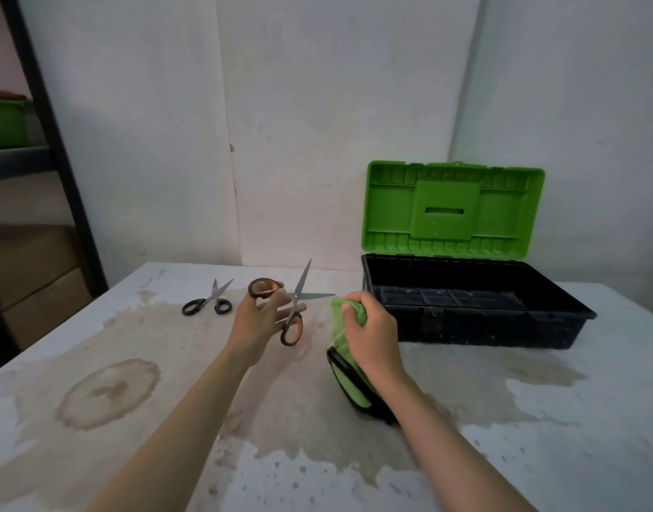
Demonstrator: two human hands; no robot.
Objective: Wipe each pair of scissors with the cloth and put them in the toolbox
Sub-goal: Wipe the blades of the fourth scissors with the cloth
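My left hand holds a pair of orange-and-black-handled scissors above the table, their blades spread apart, one pointing up and one toward the right. My right hand is closed on a bunched green cloth, just right of the blade tips. A smaller pair of black-handled scissors lies on the table to the left, blades slightly apart. The toolbox stands at the right with its green lid raised; its black tray shows only empty compartments.
A green-and-black object lies on the table under my right wrist, partly hidden. The white table has large brown stains. A dark metal shelf with a green bin and cardboard boxes stands at the left. A white wall runs behind.
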